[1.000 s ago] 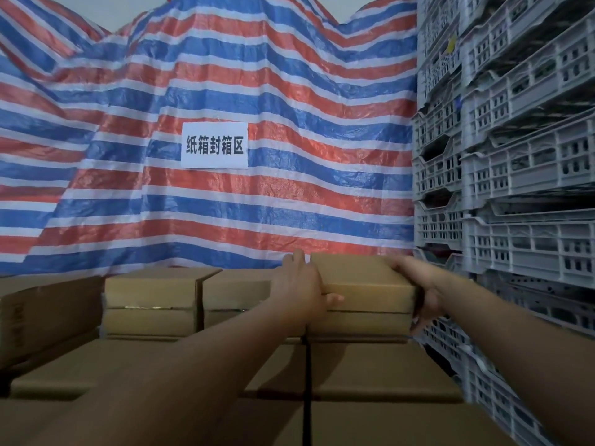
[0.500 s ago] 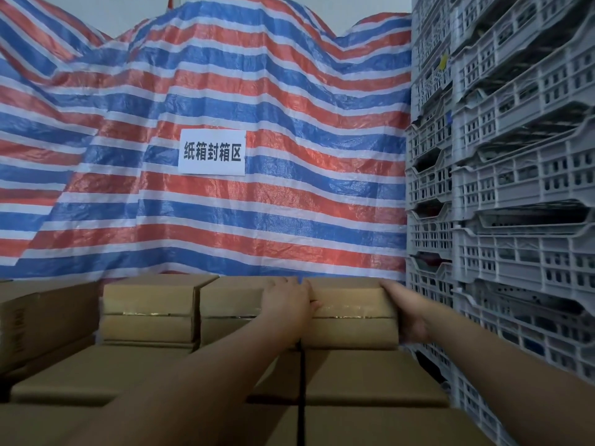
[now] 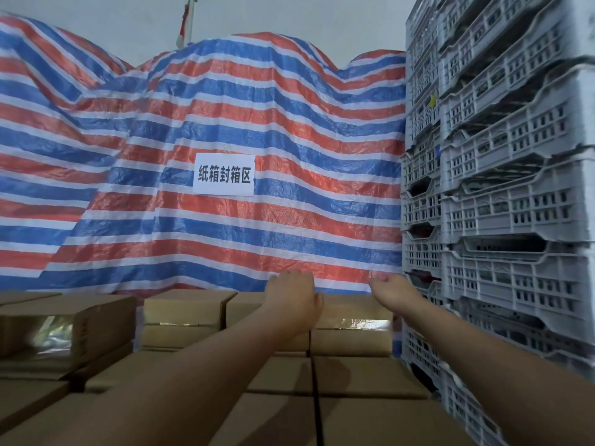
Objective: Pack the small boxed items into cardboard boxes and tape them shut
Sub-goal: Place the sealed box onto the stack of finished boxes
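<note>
Left hand (image 3: 294, 299): I read it as resting over the near top edge of the taped carton (image 3: 351, 326), fingers loosely straight, gripping nothing.

Right hand (image 3: 394, 294): at the carton's right top corner, fingers extended; whether it touches the cardboard I cannot tell.

Taped carton: sealed, shiny tape strip (image 3: 365, 323) across its front; sits at the right end of the upper row, on the lower layer of cartons (image 3: 360, 378), tight against the neighbouring carton (image 3: 190, 317) row to its left.

Surroundings: grey plastic crates (image 3: 502, 201) stacked just beside the carton on the right; striped tarpaulin (image 3: 206, 117) behind, with a paper sign (image 3: 223, 174); another taped carton (image 3: 42, 329) at the far left.

Risk, my judgement: the carton stands at the stack's right edge beside a dark gap before the crates. A push from the left hand with the right hand not bracing could slide it off the lower layer into that gap.

Second risk: if the carton is not square on the layer beneath, later cartons stacked on it could lean.

Third: fingers could be pinched between carton and crates.
</note>
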